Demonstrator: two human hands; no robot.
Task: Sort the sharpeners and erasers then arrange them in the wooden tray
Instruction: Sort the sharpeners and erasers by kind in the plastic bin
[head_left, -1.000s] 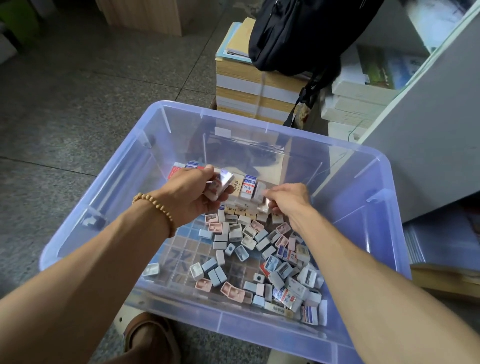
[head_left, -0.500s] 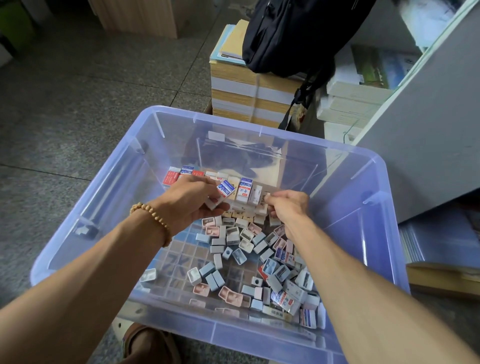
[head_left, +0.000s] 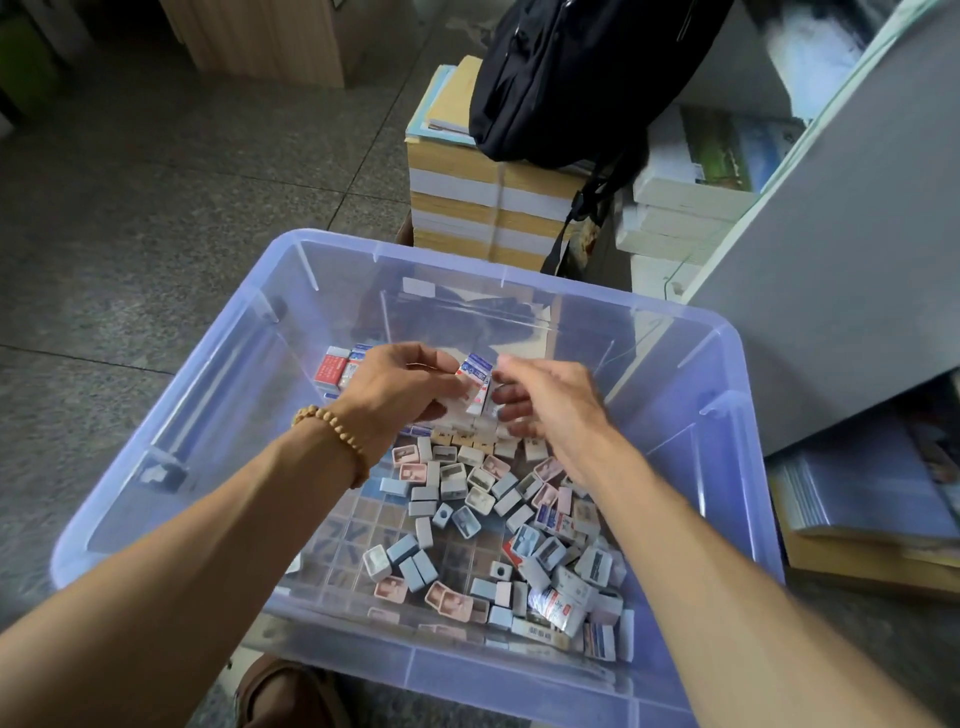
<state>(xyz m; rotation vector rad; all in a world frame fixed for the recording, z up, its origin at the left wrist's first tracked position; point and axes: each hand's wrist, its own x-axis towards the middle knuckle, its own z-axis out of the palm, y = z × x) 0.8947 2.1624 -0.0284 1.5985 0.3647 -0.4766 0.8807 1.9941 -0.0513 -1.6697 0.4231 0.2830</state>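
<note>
Speckled floor (head_left: 156, 208) under clear bin (head_left: 727, 467); left hand (head_left: 400, 389) grip holds eraser (head_left: 475, 382), right hand (head_left: 550, 405) loose.

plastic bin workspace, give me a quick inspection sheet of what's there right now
surface: clear plastic bin on a grey tiled floor
job's things: loose sharpeners and erasers heaped in the bin; a row of wrapped erasers at the far side
clutter: nothing seen
grippers: left hand holds a wrapped eraser; right hand open beside it
cables: nothing seen
surroundings: book stack, black bag
</note>
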